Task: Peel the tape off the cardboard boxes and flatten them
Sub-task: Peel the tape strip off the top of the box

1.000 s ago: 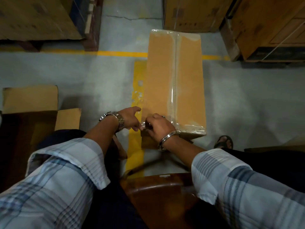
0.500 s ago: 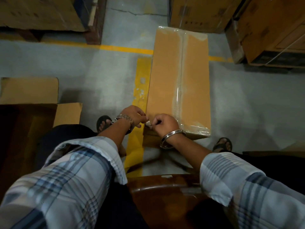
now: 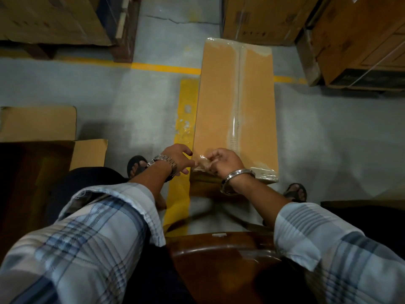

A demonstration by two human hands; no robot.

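Long cardboard box (image 3: 219, 106) lies flat on the concrete floor (image 3: 328, 139), centre of the scene, running from near to far. Clear tape (image 3: 236, 126) runs down its middle seam & wraps across the near and far ends.

R hand (image 3: 228, 164) sits at the box's near-left corner, fingers curled, pinching a crumpled loose tape end (image 3: 202, 161) that is lifted off the cardboard. L hand (image 3: 175, 157) is just left of that same corner w/ fingers spread and relaxed, gripping nothing; fingertips reach the box edge right beside the loose end (can't tell if they actually touch the tape). The rest of the box stretches away on the far side of both hands.

Containers: the box is closed, seam taped, so contents not visible. At left, near, an open carton (image 3: 89, 151) w/ flaps up; its inside is too dark to make out. Far left & far right, stacked cartons (image 3: 258, 16), all shut.

A yellow floor line (image 3: 184, 110) runs alongside the box's left edge. Near centre, a brown wooden seat (image 3: 219, 260) between the person's forearms.
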